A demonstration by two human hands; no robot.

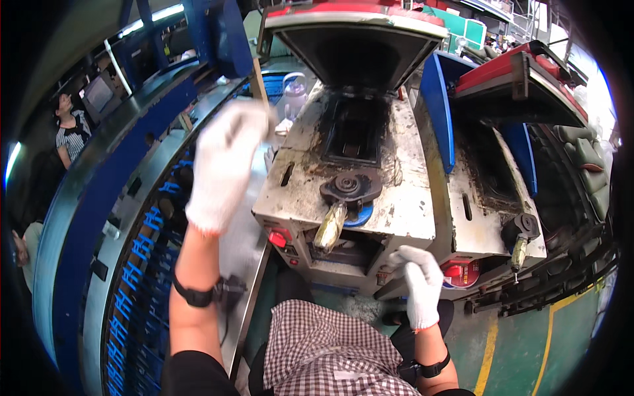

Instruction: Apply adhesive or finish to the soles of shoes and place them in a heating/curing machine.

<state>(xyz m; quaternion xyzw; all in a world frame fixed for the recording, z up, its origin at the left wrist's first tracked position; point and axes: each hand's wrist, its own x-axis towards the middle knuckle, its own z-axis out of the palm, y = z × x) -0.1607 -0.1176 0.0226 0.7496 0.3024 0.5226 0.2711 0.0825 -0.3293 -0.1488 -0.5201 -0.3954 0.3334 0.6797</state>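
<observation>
My left hand (224, 165), in a white knit glove, is raised over the metal ledge left of the nearer machine (403, 191). Motion smears its fingers, so I cannot tell whether they hold anything. My right hand (421, 284), gloved alike, hovers before the machine's front right corner. Its fingers are loosely bent and apart, with nothing visible in them. On the machine's stained top is a dark rectangular recess (355, 135) under a raised red-edged lid (350, 46). A dark round clamp (350, 186) with a tape-wrapped handle (330, 228) sits at the front edge.
A second similar machine (489, 218) stands at the right, its red lid (522, 79) tilted up. Along the left runs a blue-framed conveyor (142, 244). A clear bottle (295, 96) stands behind my left hand. Another person (71, 132) is at far left. Racks (568, 244) line the right.
</observation>
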